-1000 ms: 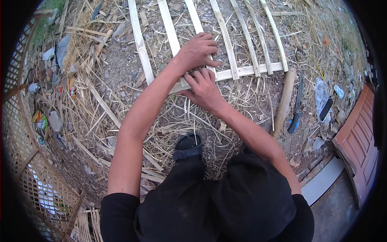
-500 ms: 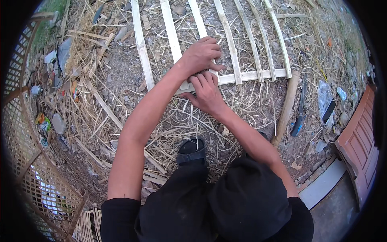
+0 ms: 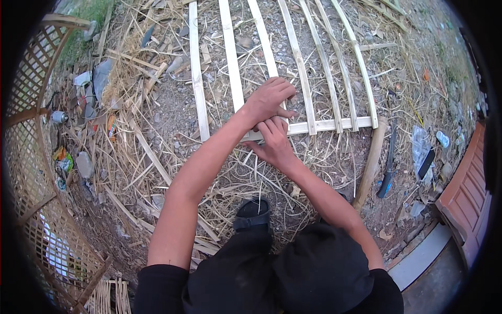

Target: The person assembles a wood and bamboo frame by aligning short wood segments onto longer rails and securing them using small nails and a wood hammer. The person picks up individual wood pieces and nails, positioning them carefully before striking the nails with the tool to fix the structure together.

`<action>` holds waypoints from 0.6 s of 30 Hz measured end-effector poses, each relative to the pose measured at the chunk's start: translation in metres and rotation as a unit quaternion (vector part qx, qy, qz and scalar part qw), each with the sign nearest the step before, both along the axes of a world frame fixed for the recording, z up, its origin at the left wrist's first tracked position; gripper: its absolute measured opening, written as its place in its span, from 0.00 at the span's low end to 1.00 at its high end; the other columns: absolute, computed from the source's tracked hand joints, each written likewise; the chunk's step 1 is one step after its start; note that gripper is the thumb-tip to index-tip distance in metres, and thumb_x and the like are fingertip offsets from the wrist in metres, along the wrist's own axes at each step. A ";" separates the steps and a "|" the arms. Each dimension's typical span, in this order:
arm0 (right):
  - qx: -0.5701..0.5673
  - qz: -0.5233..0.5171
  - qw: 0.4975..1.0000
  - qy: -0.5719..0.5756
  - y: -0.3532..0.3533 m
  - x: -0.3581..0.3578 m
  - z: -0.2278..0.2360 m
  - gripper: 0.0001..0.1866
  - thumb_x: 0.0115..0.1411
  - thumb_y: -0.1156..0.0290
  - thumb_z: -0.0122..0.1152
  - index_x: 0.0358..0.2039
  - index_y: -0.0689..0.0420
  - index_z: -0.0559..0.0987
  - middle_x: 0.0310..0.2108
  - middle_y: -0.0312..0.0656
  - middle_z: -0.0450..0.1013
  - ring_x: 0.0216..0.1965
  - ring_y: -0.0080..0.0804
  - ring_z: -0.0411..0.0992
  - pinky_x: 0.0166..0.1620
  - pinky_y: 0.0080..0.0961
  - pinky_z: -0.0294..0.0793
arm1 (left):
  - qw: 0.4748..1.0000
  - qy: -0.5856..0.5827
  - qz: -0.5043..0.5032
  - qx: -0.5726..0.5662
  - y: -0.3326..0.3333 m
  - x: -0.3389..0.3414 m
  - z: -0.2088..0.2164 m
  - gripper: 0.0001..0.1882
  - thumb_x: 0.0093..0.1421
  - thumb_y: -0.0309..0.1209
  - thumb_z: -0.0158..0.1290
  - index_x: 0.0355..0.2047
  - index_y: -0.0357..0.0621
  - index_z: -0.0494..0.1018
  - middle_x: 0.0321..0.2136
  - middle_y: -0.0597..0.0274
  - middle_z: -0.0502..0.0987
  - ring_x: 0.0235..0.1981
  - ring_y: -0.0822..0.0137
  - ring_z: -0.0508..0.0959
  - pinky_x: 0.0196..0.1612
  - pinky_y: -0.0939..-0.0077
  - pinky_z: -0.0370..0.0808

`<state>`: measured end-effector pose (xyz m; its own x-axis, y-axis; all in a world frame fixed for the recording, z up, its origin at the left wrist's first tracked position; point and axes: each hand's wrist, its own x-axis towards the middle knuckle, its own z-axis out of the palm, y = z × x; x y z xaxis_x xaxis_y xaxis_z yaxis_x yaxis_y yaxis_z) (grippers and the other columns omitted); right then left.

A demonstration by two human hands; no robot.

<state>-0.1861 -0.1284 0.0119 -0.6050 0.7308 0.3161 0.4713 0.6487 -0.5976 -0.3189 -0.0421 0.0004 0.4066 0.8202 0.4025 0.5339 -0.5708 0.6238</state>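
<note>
Several pale, flat bamboo slats (image 3: 231, 52) run away from me side by side, their near ends along a pale crosspiece (image 3: 329, 125) that lies sideways. My left hand (image 3: 269, 100) is closed over the near part of the third slat (image 3: 263, 41) from the left, fingers bent and thumb pointing right. Just below it, my right hand (image 3: 275, 145) grips the crosspiece at the same joint, fingers over the top and thumb on the near side. The two hands touch, and they hide the joint itself.
A round wooden pole (image 3: 370, 167) lies under the crosspiece's right end, with a long blue-handled knife (image 3: 387, 172) beside it. Bamboo shavings (image 3: 157, 172) litter the ground. A woven lattice panel (image 3: 39, 172) stands at left, a brown panelled board (image 3: 463, 188) at right.
The view has shifted, so the frame and my hands appear lower and slightly further right. Both hands keep nearly the same hold at the joint.
</note>
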 end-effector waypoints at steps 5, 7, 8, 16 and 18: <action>0.014 0.084 0.996 0.020 0.007 0.022 0.004 0.22 0.49 0.64 0.78 0.41 0.58 0.77 0.44 0.45 0.75 0.52 0.45 0.72 0.59 0.41 0.64 | 0.999 -0.017 0.001 0.050 -0.005 -0.003 -0.003 0.21 0.44 0.39 0.71 0.30 0.42 0.73 0.42 0.58 0.76 0.50 0.52 0.73 0.54 0.59 0.74; 0.004 0.066 0.998 0.007 -0.001 0.037 0.018 0.23 0.51 0.65 0.77 0.44 0.60 0.78 0.51 0.48 0.75 0.58 0.47 0.70 0.64 0.43 0.62 | 0.997 0.010 0.009 0.079 -0.007 -0.006 -0.003 0.20 0.46 0.40 0.70 0.30 0.42 0.74 0.42 0.60 0.77 0.51 0.53 0.73 0.55 0.58 0.73; 0.034 0.001 0.999 -0.030 -0.006 0.043 0.033 0.22 0.53 0.66 0.74 0.46 0.61 0.78 0.54 0.49 0.74 0.60 0.48 0.68 0.64 0.45 0.61 | 0.992 0.039 0.043 0.109 -0.010 -0.004 -0.001 0.19 0.47 0.41 0.69 0.29 0.43 0.74 0.42 0.61 0.78 0.52 0.55 0.74 0.57 0.57 0.71; 0.031 -0.056 0.984 -0.165 -0.016 0.073 0.034 0.34 0.60 0.61 0.67 0.63 0.63 0.71 0.64 0.49 0.69 0.70 0.43 0.61 0.70 0.46 0.53 | 0.987 0.076 0.107 0.089 -0.027 0.004 0.002 0.13 0.60 0.40 0.63 0.31 0.43 0.76 0.47 0.62 0.80 0.58 0.57 0.74 0.67 0.54 0.62; 0.023 -0.057 0.981 -0.183 -0.018 0.075 0.032 0.34 0.62 0.60 0.66 0.65 0.62 0.70 0.65 0.48 0.68 0.71 0.43 0.60 0.71 0.46 0.51 | 0.987 0.064 0.133 0.067 -0.044 0.012 0.009 0.12 0.61 0.39 0.62 0.34 0.43 0.77 0.50 0.61 0.79 0.60 0.55 0.73 0.68 0.52 0.61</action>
